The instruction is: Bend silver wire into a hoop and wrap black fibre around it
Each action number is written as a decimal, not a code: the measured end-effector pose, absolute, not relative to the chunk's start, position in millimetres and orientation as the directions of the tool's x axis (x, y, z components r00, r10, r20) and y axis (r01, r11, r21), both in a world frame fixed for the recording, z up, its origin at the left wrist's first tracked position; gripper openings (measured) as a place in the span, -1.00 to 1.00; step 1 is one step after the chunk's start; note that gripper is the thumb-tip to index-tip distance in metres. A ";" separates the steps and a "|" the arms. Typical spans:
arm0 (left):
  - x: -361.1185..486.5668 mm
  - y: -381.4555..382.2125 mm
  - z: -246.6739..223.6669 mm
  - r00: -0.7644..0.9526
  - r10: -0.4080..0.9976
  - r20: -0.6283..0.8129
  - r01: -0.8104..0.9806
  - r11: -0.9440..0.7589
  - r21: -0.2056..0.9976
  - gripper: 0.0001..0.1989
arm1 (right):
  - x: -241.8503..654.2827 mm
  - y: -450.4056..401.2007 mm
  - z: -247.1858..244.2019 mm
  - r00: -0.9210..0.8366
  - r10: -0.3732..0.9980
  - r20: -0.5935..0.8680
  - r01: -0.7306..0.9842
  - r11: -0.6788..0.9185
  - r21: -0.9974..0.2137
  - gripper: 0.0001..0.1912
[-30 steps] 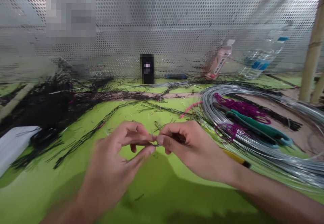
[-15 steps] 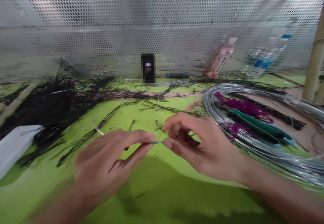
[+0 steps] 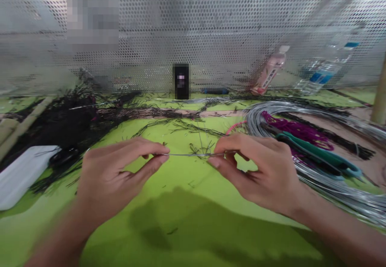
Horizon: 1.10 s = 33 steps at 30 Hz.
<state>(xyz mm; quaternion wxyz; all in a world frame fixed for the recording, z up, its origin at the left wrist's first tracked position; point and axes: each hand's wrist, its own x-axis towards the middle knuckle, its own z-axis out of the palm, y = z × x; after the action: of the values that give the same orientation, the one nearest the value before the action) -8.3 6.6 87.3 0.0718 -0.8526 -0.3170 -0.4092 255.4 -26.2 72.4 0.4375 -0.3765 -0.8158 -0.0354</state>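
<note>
A thin metal wire [image 3: 188, 155] runs level between my two hands, above the green surface. My left hand [image 3: 117, 178] pinches its left end between thumb and forefinger. With thumb and fingers, my right hand [image 3: 256, 170] pinches the wire at the right, where a darker stretch lies along it. A fine strand [image 3: 201, 134] rises from the wire near my right fingertips. Short dark wire bits [image 3: 196, 149] lie just behind it. Part of the wire is hidden in my fingers.
To the right lie a coil of silver wire [image 3: 256, 116], teal-handled pliers [image 3: 319, 154] and purple cord [image 3: 301, 128]. Black strands [image 3: 66, 118] pile at the left beside a white box [image 3: 24, 174]. Two bottles and a dark phone-like object [image 3: 181, 82] stand along the perforated metal screen [image 3: 211, 25].
My hands have moved apart, the right one rightward and the left one leftward and up. More of the wire now shows between them. The view has shifted slightly.
</note>
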 end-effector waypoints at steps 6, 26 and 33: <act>-0.7 -0.2 86.2 0.467 0.508 0.724 0.547 -0.809 0.215 -0.92 | 256.5 -23.6 72.6 -0.446 0.359 0.820 0.678 0.733 0.047 -0.83; 22.5 -11.5 86.5 0.517 0.719 0.464 0.588 -0.692 0.418 -0.87 | 244.1 -26.3 63.5 -0.492 0.408 0.769 0.591 0.805 -0.048 -0.95; 25.4 -18.5 80.3 0.490 0.690 0.533 0.556 -0.718 0.418 -0.88 | 242.1 -25.7 62.3 -0.544 0.402 0.737 0.582 0.813 -0.013 -0.89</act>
<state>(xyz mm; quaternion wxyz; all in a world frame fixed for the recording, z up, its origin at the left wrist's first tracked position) 25.4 -18.5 80.3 -0.0952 -0.8579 -0.3630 -0.3510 242.1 -25.7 62.3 0.3849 -0.2825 -0.8708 -0.1172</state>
